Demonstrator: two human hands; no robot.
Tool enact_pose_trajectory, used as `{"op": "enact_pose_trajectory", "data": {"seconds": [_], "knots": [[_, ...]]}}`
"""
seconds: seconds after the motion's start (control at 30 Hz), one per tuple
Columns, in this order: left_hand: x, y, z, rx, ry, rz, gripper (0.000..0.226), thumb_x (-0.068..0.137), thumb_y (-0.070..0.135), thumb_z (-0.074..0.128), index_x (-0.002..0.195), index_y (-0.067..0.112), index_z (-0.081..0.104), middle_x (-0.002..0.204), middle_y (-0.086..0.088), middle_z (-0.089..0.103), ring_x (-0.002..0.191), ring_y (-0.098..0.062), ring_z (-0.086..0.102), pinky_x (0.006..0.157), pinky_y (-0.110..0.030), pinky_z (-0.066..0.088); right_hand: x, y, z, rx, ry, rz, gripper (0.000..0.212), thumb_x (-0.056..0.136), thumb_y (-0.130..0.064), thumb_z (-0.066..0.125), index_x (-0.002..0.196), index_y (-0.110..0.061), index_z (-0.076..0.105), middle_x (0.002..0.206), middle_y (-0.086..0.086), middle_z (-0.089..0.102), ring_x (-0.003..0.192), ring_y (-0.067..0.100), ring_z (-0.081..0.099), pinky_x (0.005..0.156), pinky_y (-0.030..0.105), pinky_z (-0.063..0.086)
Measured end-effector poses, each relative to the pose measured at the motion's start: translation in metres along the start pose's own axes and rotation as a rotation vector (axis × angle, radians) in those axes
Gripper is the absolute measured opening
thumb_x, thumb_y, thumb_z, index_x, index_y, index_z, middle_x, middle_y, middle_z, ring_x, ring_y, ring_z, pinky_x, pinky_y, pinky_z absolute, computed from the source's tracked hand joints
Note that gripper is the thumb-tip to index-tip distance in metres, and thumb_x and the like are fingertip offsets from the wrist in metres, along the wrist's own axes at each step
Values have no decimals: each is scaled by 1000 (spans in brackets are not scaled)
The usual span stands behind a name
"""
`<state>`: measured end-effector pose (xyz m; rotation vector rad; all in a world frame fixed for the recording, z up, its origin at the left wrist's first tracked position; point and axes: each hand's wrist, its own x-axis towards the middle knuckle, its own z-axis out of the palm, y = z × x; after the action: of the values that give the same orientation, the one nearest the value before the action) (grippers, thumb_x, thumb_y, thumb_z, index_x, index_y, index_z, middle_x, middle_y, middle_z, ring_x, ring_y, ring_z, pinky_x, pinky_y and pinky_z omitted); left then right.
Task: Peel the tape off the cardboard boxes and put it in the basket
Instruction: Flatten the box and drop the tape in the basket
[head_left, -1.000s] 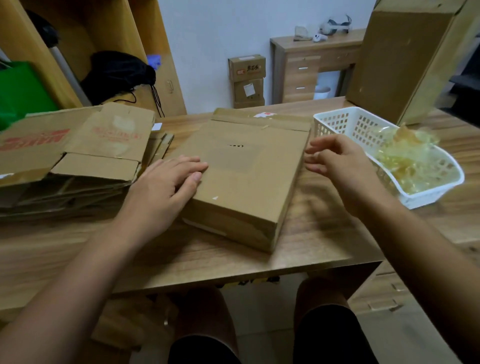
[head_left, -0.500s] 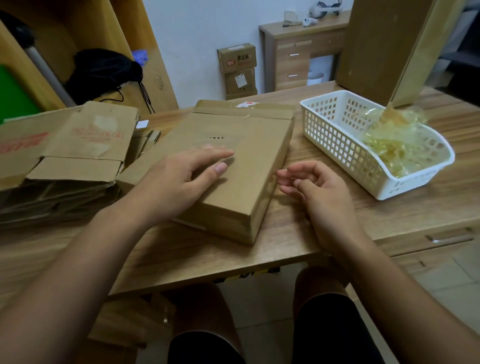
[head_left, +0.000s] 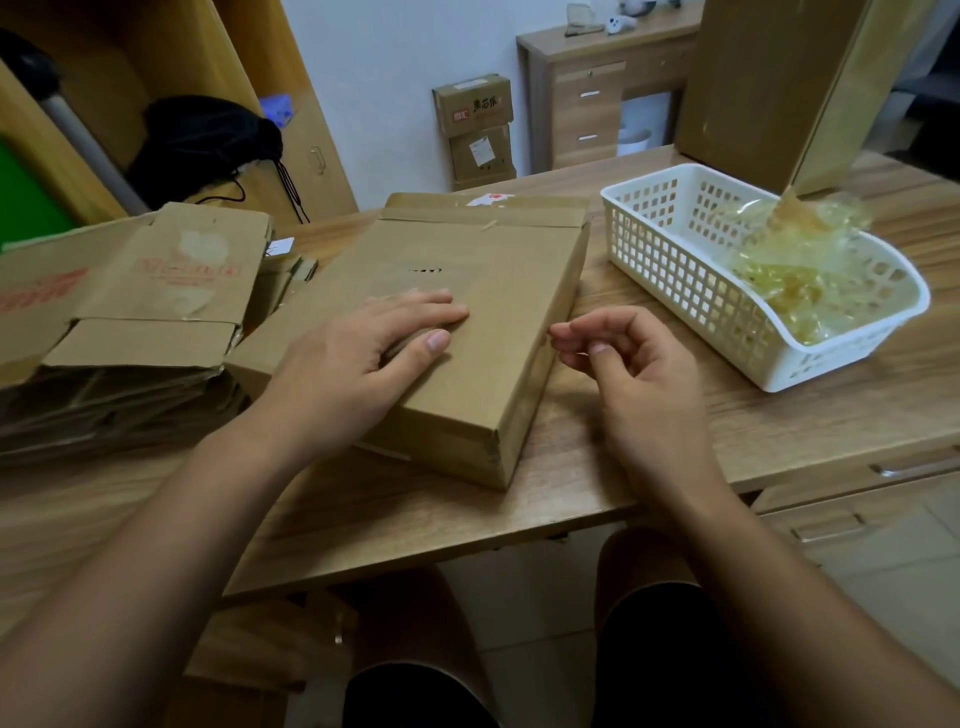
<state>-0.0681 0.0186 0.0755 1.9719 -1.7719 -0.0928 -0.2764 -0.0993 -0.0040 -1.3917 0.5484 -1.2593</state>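
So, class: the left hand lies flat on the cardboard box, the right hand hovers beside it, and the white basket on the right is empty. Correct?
Not quite. The head view shows the white basket already holding crumpled peeled tape. The rest stands: the left hand lies flat on the cardboard box, the right hand beside it.

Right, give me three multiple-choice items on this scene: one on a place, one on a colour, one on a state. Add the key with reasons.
1. Where does the left hand lie?
A. in the basket
B. flat on the cardboard box
C. on the flattened cartons

2. What colour is the basket?
A. white
B. green
C. black

3. How is the right hand?
A. gripping the basket rim
B. pressed flat on the desk
C. empty, its fingers curled beside the box's right edge

Key: B, the palm lies on the box top; A, its lattice walls are white, with peeled tape inside; C, nothing is seen between the fingers.
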Motion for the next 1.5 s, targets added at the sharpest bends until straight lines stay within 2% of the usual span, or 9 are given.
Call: {"op": "enact_pose_trajectory", "data": {"seconds": [0.17, 0.3, 0.5, 0.77, 1.03, 1.13, 1.27, 1.33, 1.5], "knots": [[0, 2, 1, 21, 12, -4, 45, 95, 63, 34, 135, 55, 55, 143, 38, 47, 135, 8, 41, 104, -45, 45, -2, 1, -1, -53, -15, -46, 34, 101, 3, 45, 98, -23, 67, 102, 1, 77, 104, 17, 73, 92, 28, 57], [1, 1, 1, 28, 10, 1, 47, 94, 66, 32, 135, 55, 54, 142, 37, 47, 134, 5, 42, 101, -48, 46, -3, 2, -1, -104, -26, -63, 32, 100, 0, 46, 99, -23, 67, 101, -1, 77, 102, 15, 73, 91, 27, 56], [1, 1, 3, 44, 35, -2, 48, 93, 67, 30, 134, 56, 54, 140, 39, 48, 133, 7, 42, 98, -45, 47, -3, 4, -3, -104, -34, -70, 31, 101, 0, 46, 100, -23, 67, 101, -2, 76, 102, 16, 72, 92, 32, 57], [1, -1, 4, 61, 30, 2, 48, 93, 67, 30, 135, 58, 51, 139, 42, 45, 132, 11, 39, 93, -39, 45, -3, 4, -2, -105, -28, -108, 36, 101, -7, 47, 103, -36, 69, 109, -3, 75, 109, 18, 70, 97, 37, 55], [1, 0, 4, 58, 32, -4, 49, 92, 68, 29, 134, 58, 51, 141, 39, 47, 133, 5, 43, 94, -44, 48, -2, 3, -3, -154, -36, -95, 34, 100, -3, 46, 102, -27, 71, 103, -4, 75, 103, 16, 71, 93, 29, 55], [2, 0, 5, 66, 33, -5, 48, 92, 68, 28, 134, 59, 49, 140, 41, 45, 131, 6, 43, 92, -42, 47, -4, 3, -3, -169, -53, -77, 34, 99, -3, 47, 97, -30, 68, 99, -5, 76, 100, 14, 72, 91, 30, 56], [2, -2, 5, 62, 36, -6, 48, 91, 68, 29, 134, 59, 49, 139, 42, 45, 129, 9, 41, 89, -38, 45, -5, 3, -3, -155, -3, -76, 31, 98, -2, 48, 94, -26, 67, 96, -5, 75, 97, 12, 71, 86, 22, 53], [2, -2, 5, 57, 34, -14, 49, 91, 68, 29, 134, 59, 50, 140, 41, 45, 130, 9, 41, 91, -39, 45, -4, 2, -4, -95, 30, -90, 30, 98, -1, 48, 98, -25, 66, 102, -3, 75, 101, 14, 71, 88, 25, 55], [2, 0, 5, 60, 35, -23, 48, 91, 67, 30, 134, 58, 51, 140, 40, 46, 133, 7, 42, 96, -44, 47, -3, 5, -1, -102, -24, -118, 30, 100, -6, 49, 102, -30, 65, 110, -3, 74, 110, 18, 69, 96, 36, 54]]}}
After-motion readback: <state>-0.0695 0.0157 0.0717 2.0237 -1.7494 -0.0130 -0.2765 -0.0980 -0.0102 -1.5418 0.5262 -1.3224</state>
